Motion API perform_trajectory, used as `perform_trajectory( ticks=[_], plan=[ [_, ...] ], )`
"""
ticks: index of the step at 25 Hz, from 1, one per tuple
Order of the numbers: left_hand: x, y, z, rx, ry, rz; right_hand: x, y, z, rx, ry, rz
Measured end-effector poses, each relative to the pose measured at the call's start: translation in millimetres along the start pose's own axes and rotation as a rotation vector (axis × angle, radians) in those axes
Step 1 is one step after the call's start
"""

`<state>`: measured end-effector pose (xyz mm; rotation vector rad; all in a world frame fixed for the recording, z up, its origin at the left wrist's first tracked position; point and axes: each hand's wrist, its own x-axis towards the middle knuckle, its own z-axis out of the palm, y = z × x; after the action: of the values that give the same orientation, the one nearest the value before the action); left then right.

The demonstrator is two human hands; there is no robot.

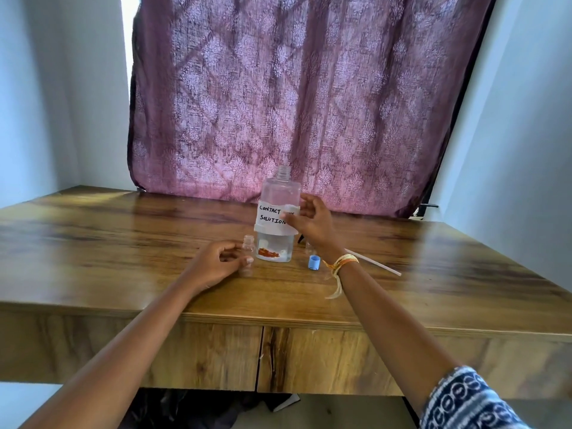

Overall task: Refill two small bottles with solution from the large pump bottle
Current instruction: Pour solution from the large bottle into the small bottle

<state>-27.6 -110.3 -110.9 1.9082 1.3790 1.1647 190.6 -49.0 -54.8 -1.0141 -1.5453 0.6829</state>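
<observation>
- large bottle (277, 212) stands uncapped, mid worktop (123, 243).
- left hand (216, 261): grip closed around a small bottle (248, 244) beside it.
- right hand (312, 224): grip open, fingers at the large bottle's label.
- blue cap (314, 263) lies near the right wrist.

curtain (278, 88) – mauve damask | cap (314, 262) – blue | table (123, 243) – brown woodgrain | sleeve (464, 400) – navy/white print

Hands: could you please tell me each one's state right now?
Left hand: closed on a small clear bottle.
Right hand: open beside the large solution bottle, not gripping.
</observation>
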Motion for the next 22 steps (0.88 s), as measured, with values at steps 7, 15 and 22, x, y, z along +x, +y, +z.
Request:
perform_trajectory(
  ticks=[7,15,22],
  plan=[
    [5,-7,-1,0.045,0.042,-0.011,43,8,24,0.016,-0.114,-0.012],
    [53,-16,0,0.022,0.033,-0.063,59,30,35,0.117,-0.058,-0.069],
    [83,-31,1,-0.086,0.058,-0.031,61,45,41,0.158,-0.031,-0.153]
  ],
)
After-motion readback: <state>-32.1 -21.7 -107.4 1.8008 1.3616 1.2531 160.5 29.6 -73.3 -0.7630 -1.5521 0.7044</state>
